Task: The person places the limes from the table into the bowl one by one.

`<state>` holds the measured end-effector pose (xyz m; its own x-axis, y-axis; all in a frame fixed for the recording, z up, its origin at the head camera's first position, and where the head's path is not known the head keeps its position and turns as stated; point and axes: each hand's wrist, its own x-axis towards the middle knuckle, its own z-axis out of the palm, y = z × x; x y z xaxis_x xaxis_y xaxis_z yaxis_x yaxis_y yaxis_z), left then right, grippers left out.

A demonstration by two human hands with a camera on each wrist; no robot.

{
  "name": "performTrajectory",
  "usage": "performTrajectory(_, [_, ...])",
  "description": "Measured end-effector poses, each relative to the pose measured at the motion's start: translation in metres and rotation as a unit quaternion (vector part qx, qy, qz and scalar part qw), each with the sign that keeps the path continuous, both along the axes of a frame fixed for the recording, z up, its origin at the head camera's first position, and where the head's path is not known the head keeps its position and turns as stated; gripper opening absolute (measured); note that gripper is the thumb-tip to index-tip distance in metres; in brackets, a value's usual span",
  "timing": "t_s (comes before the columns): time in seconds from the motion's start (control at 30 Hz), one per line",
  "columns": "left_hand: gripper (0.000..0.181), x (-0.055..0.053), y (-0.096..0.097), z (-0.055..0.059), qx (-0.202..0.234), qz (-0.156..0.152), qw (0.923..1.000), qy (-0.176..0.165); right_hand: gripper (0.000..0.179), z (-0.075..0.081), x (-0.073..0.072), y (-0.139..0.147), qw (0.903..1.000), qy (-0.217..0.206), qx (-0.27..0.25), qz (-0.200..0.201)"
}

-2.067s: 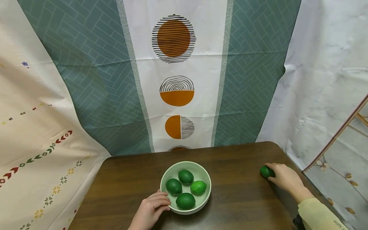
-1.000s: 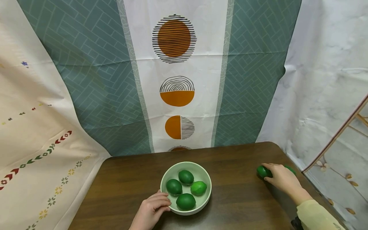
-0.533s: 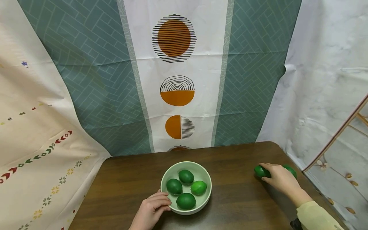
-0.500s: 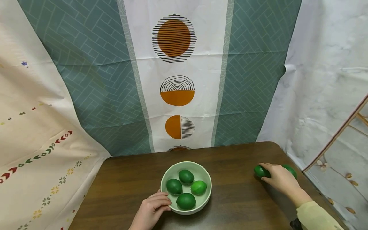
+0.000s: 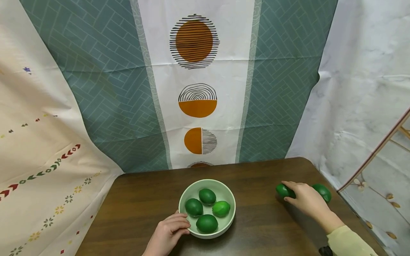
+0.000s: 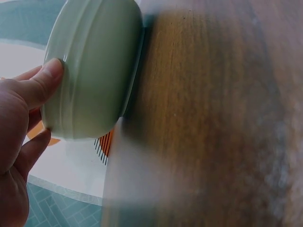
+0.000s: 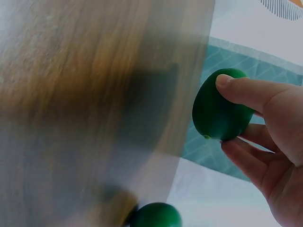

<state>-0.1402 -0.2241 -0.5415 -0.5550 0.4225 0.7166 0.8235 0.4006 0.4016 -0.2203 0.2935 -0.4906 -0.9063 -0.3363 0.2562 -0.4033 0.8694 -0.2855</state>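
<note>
A pale green bowl (image 5: 231, 217) stands on the table with several limes in it; one bright green lime (image 5: 221, 209) lies among darker ones, such as the lime (image 5: 206, 224) nearest me. My left hand (image 5: 168, 233) grips the bowl's left rim, fingers over the edge and the thumb (image 6: 52, 71) against the outer wall. Off to the right, my right hand (image 5: 307, 199) pinches a dark green lime (image 7: 220, 106) between thumb and fingertips, held above the tabletop with its shadow below. Behind that hand another dark lime (image 5: 322, 192) rests on the table, partly covered by the hand.
The brown wooden table (image 5: 256, 227) has its back edge against a hanging teal and white cloth (image 5: 205, 117). A cream patterned cloth (image 5: 48, 135) hangs at the left, a white marbled sheet (image 5: 362, 106) at the right.
My right hand has shifted left with the lime it pinches, uncovering more of the other lime behind it. The left hand and the bowl have stayed where they were.
</note>
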Motion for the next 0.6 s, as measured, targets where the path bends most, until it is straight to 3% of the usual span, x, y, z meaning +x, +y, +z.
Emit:
performTrajectory(0.13, [0.026, 0.0, 0.001, 0.0, -0.003, 0.004, 0.9998, -0.017, 0.064, 0.004, 0.0, -0.007, 0.9999, 0.012, 0.002, 0.005])
performTrajectory(0.37, [0.028, -0.003, -0.001, -0.001, -0.001, -0.01, 0.9997, 0.021, 0.064, 0.01, 0.002, -0.019, 0.9995, 0.026, 0.002, 0.018])
performTrajectory(0.6, [0.027, -0.002, -0.001, -0.002, -0.003, -0.009, 0.9997, 0.021, 0.064, 0.011, 0.004, -0.027, 0.9995, 0.027, 0.004, 0.018])
